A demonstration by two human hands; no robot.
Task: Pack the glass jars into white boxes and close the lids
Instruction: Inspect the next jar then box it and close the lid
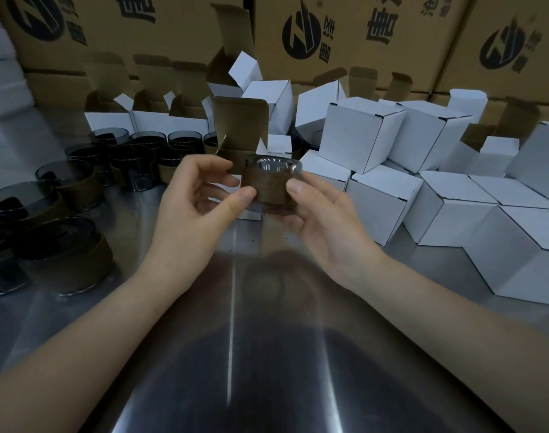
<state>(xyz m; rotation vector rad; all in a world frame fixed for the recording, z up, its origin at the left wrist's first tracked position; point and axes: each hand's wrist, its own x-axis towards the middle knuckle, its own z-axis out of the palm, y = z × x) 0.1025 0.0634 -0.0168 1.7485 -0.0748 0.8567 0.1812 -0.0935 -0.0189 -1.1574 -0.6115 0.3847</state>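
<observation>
- We have one glass jar up off the counter, held between both hands at centre scene, just near of an open white box.
- Right hand: thumb on the jar's right side, palm cupped under its base. Fingers closed on the jar, carrying the weight.
- Left hand: thumb tip on the jar's left side at the brown paper sleeve; the other fingers are curled behind and partly hidden. We read it as a light steadying pinch, not the main hold.
- Jar axis is roughly upright, mouth up and tipped slightly toward the camera; the sleeve wraps the lower body.
- Key relation: the open box sits directly far of the jar, lid flap standing up at its back. We cannot tell if its opening faces straight up or toward us, because the jar and hands cover it.
- Our judgement: the next move is a short push away from us and down into that opening; the right hand is better placed to deliver.
- Unpacked jars sit at left, closed boxes are stacked at right.
</observation>
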